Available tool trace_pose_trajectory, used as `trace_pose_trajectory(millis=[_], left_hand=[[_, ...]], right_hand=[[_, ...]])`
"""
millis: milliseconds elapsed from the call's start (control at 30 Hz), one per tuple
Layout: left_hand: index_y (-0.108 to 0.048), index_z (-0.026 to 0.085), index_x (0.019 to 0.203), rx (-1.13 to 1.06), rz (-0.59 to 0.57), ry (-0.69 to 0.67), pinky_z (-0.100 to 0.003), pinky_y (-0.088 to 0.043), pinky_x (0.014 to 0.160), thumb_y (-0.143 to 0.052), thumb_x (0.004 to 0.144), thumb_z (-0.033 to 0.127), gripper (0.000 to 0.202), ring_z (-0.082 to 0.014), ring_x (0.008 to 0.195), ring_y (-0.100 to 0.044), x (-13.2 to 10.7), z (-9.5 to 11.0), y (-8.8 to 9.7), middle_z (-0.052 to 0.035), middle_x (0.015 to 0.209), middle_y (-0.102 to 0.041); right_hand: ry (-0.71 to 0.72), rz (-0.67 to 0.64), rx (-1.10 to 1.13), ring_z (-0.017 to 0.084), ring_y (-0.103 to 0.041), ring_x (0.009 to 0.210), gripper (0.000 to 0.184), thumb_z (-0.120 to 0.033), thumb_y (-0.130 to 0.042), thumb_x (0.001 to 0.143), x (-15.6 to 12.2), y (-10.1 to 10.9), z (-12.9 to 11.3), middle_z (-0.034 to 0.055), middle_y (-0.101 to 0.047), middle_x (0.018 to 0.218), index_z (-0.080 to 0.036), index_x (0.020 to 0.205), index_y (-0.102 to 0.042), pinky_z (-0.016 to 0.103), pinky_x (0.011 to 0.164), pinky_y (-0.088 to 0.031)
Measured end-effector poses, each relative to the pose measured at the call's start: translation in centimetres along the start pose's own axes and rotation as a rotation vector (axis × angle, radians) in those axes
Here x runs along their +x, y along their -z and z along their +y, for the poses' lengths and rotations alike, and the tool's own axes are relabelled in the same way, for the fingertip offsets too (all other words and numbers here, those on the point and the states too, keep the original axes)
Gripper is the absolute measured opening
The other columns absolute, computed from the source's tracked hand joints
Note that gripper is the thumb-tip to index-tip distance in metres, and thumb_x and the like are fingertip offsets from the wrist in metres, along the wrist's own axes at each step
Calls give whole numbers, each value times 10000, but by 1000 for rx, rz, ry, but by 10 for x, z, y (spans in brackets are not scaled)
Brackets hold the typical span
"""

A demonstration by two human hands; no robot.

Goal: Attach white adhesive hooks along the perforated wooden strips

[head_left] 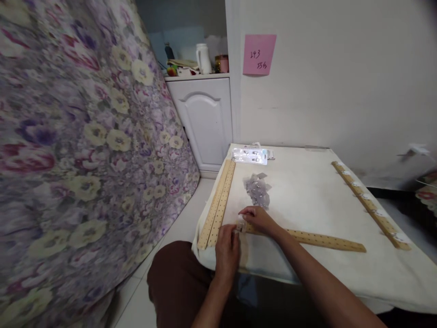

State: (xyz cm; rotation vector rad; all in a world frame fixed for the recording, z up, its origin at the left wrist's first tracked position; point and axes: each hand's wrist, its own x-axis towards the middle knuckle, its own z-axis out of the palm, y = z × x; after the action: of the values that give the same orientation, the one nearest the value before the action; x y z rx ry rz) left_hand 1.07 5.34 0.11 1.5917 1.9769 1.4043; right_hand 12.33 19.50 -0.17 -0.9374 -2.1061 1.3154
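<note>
A perforated wooden strip [321,239] lies across the near part of the white table [307,191]. My right hand [258,218] rests on its left end, fingers curled and pressed down on it. My left hand [227,248] is closed just beside that end, pinching a small clear piece [241,227] against the strip. A heap of small clear plastic pieces [256,189] lies just beyond my hands.
Two perforated wooden strips [218,205] lie side by side along the table's left edge. Another strip with clear pieces fixed along it [370,205] runs along the right. A clear blister pack [250,156] lies at the far edge. Flowered fabric [75,150] fills the left; white cabinet [205,120] behind.
</note>
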Motion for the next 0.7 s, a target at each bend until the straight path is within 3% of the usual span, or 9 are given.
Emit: trace_pose_trajectory(millis=[233, 700], left_hand=[[-600, 219, 1010, 8, 10, 40, -342, -460, 814, -478, 861, 234, 194, -200, 904, -569, 4, -4, -5, -61, 957, -603], [-640, 226, 915, 11, 44, 67, -317, -443, 797, -492, 869, 273, 162, -191, 871, -576, 7, -1, -8, -43, 884, -612]], right_hand=[[-21, 36, -60, 149, -569, 638, 263, -189, -526, 751, 1, -2, 0, 20, -680, 695, -150, 936, -708, 249, 606, -417], [11, 68, -213, 178, -610, 788, 282, -167, -527, 764, 0, -6, 5, 59, -705, 891, -185, 978, -709, 284, 739, -449]])
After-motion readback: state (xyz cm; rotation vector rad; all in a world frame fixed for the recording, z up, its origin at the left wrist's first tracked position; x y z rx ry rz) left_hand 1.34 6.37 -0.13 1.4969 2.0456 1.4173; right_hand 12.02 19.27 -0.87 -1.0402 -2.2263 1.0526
